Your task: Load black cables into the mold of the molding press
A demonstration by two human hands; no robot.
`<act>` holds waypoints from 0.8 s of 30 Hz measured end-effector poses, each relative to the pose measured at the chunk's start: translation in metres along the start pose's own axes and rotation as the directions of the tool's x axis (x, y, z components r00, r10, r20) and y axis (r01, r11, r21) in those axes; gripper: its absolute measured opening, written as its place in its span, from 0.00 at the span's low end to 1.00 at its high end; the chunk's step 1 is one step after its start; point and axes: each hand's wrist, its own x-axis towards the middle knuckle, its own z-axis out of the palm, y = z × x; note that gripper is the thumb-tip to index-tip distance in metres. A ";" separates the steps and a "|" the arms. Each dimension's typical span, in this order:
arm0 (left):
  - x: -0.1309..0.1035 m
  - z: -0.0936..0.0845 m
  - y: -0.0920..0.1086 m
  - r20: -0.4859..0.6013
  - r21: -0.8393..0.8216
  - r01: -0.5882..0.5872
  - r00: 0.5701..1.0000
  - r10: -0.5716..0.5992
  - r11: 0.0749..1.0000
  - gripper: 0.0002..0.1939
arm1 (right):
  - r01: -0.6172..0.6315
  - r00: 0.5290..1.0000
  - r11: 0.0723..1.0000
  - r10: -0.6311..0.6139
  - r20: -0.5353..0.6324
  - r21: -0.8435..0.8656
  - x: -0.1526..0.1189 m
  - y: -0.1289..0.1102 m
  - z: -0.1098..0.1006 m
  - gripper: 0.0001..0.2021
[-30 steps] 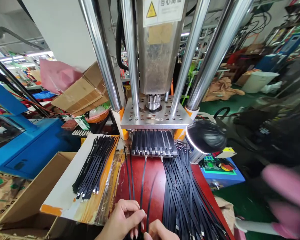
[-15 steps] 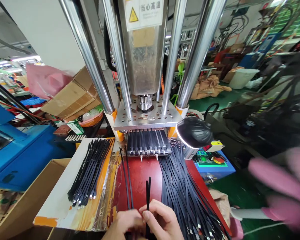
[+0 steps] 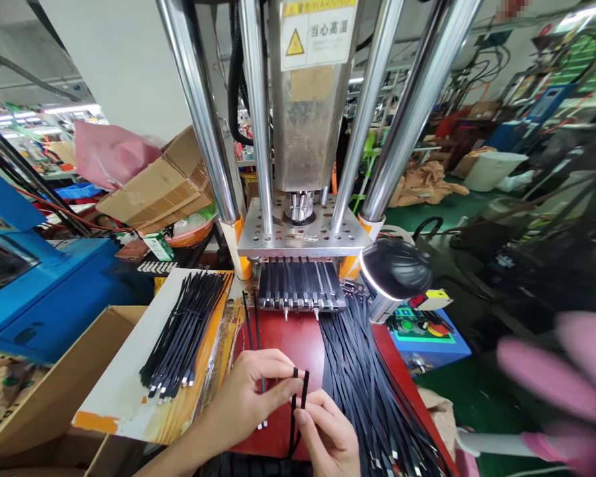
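Blk cable strips (image 3: pixel 305 387), two of them, are held roughly upright btwn both hands, tips up, near the front edge of the red desk (image 3: pixel 283 334); can't tell if they join lower down. L hand (image 3: pixel 258 387): grip pinching the strips near the upper ends, thumb vs. index. R hand (image 3: pixel 330 430): grip pinching them a bit lower, thumb & fingers pressed tog., partly cut off by the bottom edge of view.

Just past L hand, two loose cables (image 3: pixel 257 324) lie on the desk, running away from the person, partly hidden by the hand, silver tips at the near end. To the R, a big cable pile (image 3: pixel 355 371) fans out twd the person, some silver tips showing.

Farther fwd, centre: blk mold block (image 3: pixel 300 285) w/ a row of silver connectors along its front, two metal pins sticking out. Above it, apart, a drilled steel plate (image 3: pixel 302 246) btwn shiny columns, w/ a warning label (image 3: pixel 318 33) up top. R of the block, a lit blk lamp (image 3: pixel 396 265), then a blue control box (image 3: pixel 424 338).

Far L: a cable bundle (image 3: pixel 179 338) on a white board (image 3: pixel 112 391), open carton (image 3: pixel 74 377) beside it. Far R: pink fan blades (image 3: pixel 551 381), blurred.
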 end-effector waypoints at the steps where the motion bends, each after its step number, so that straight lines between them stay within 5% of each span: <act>1: 0.000 -0.001 0.000 0.013 -0.052 0.021 1.000 -0.020 0.998 0.16 | 0.017 1.000 1.000 -0.017 -0.003 -0.009 0.001 0.001 0.000 0.18; 10: 0.017 -0.005 -0.007 0.218 -0.521 0.234 0.966 -0.137 0.821 0.24 | 0.156 0.973 0.987 -0.149 0.176 -0.028 0.013 -0.018 -0.009 0.13; 18: 0.031 0.001 0.003 0.010 -0.280 0.019 1.000 -0.016 0.960 0.19 | 0.220 0.974 0.967 -0.225 -0.026 -0.128 0.022 -0.021 -0.002 0.07; 22: 0.061 -0.012 0.004 -0.071 -0.146 -0.028 0.997 0.018 0.989 0.21 | -0.004 0.990 0.995 0.017 0.136 -0.098 0.006 -0.005 0.003 0.14; 24: 0.086 -0.020 -0.002 -0.092 -0.109 -0.036 0.995 0.026 0.993 0.21 | -0.181 0.948 0.981 0.194 0.251 -0.075 -0.004 0.000 -0.002 0.20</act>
